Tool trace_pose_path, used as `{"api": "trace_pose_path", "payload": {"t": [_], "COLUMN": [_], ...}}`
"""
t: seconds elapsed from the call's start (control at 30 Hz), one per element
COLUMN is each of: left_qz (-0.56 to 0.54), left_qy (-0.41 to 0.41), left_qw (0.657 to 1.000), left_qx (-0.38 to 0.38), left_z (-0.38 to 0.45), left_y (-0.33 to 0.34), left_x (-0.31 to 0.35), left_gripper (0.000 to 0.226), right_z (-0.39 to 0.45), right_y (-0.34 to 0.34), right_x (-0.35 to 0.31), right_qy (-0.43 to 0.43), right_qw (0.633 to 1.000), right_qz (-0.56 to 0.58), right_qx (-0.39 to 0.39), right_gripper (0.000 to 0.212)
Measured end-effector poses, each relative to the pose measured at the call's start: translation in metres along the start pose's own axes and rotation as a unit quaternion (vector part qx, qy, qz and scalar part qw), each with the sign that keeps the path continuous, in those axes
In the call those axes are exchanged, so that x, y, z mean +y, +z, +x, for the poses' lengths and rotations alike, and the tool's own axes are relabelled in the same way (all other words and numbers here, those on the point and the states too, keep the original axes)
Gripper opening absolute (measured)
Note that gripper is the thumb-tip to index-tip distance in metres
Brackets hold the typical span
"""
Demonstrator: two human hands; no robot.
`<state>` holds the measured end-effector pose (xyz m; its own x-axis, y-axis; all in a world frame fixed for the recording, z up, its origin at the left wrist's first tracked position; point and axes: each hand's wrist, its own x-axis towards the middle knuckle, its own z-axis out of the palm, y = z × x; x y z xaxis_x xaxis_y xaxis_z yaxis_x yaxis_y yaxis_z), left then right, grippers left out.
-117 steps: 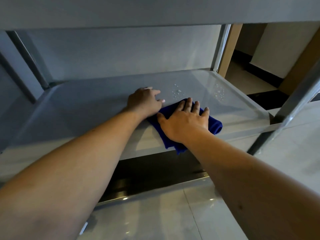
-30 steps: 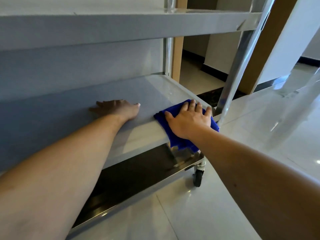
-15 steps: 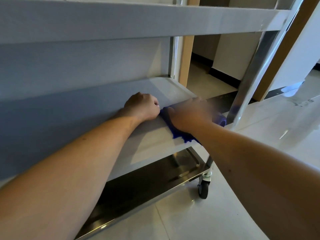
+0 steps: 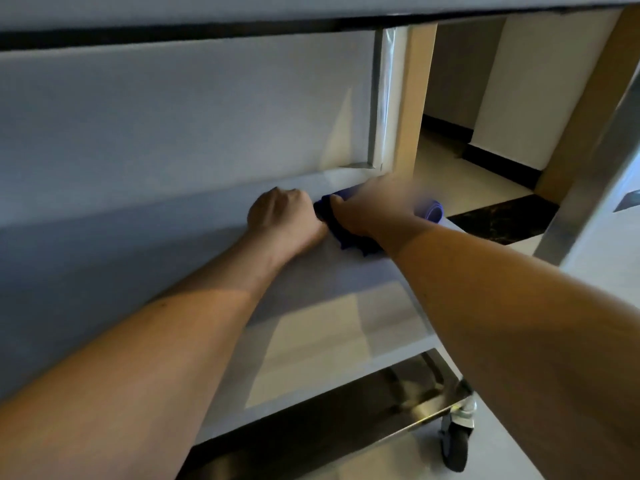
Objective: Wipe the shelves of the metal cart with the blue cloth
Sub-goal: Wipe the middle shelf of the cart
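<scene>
The blue cloth (image 4: 350, 237) lies at the far right corner of the metal cart's middle shelf (image 4: 329, 327). My right hand (image 4: 374, 207) presses on top of it and is blurred by motion, so its fingers are unclear; a fold of cloth shows past the hand at the shelf's right edge. My left hand (image 4: 284, 216) rests on the shelf just left of the cloth with its fingers curled into a fist, touching the cloth's edge. Whether it holds any cloth is hidden.
The top shelf (image 4: 207, 12) hangs low overhead. The far right post (image 4: 381, 98) stands just behind my right hand; the near right post (image 4: 595, 168) is at the right. Below are the shiny bottom shelf (image 4: 346, 420), a caster wheel (image 4: 457, 445) and a tiled floor.
My right hand has slid the cloth from the shelf's front right edge back to the far right corner. My left hand went from flat to a fist and followed beside the cloth.
</scene>
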<state>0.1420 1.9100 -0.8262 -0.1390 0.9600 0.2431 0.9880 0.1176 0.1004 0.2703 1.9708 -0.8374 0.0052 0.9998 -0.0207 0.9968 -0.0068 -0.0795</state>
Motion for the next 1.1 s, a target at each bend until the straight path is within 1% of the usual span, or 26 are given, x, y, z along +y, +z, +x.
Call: {"api": "trace_pose_path", "payload": {"t": [0.13, 0.23, 0.3, 0.47, 0.53, 0.6, 0.7, 0.9, 1.1], "left_qz": [-0.018, -0.04, -0.051, -0.049, -0.059, -0.066, -0.071, -0.086, -0.073], "left_qy": [0.013, 0.016, 0.014, -0.004, -0.018, -0.027, -0.032, -0.039, -0.019], "left_qw": [0.999, 0.998, 0.998, 0.998, 0.997, 0.996, 0.995, 0.991, 0.991], "left_qx": [-0.029, -0.04, -0.045, -0.044, -0.053, -0.056, -0.07, -0.093, -0.111], "left_z": [-0.002, -0.006, -0.007, -0.01, -0.009, -0.011, -0.017, -0.025, -0.034], "left_y": [0.002, 0.004, 0.005, 0.006, 0.005, 0.003, -0.001, -0.013, -0.012], "left_x": [-0.01, -0.011, -0.009, -0.006, -0.005, -0.005, -0.004, 0.0, 0.005], "left_gripper": [0.031, 0.035, 0.033, 0.041, 0.037, 0.036, 0.045, 0.038, 0.034], "right_z": [0.028, 0.046, 0.056, 0.062, 0.058, 0.049, 0.029, -0.034, -0.113], "right_y": [-0.002, -0.004, -0.005, -0.005, -0.003, -0.002, 0.0, 0.004, 0.003], "right_x": [-0.018, -0.03, -0.034, -0.033, -0.031, -0.03, -0.019, 0.022, 0.044], "right_qy": [-0.013, -0.026, -0.038, -0.062, -0.062, -0.064, -0.075, -0.124, -0.104], "right_qw": [1.0, 1.0, 0.999, 0.998, 0.998, 0.998, 0.997, 0.992, 0.995], "right_qz": [0.01, 0.017, 0.026, 0.019, 0.014, 0.011, 0.015, 0.019, 0.002], "right_qx": [-0.004, -0.001, -0.001, -0.003, -0.005, -0.005, -0.001, 0.019, 0.005], "right_gripper": [0.098, 0.1, 0.101, 0.1, 0.098, 0.097, 0.097, 0.107, 0.096]}}
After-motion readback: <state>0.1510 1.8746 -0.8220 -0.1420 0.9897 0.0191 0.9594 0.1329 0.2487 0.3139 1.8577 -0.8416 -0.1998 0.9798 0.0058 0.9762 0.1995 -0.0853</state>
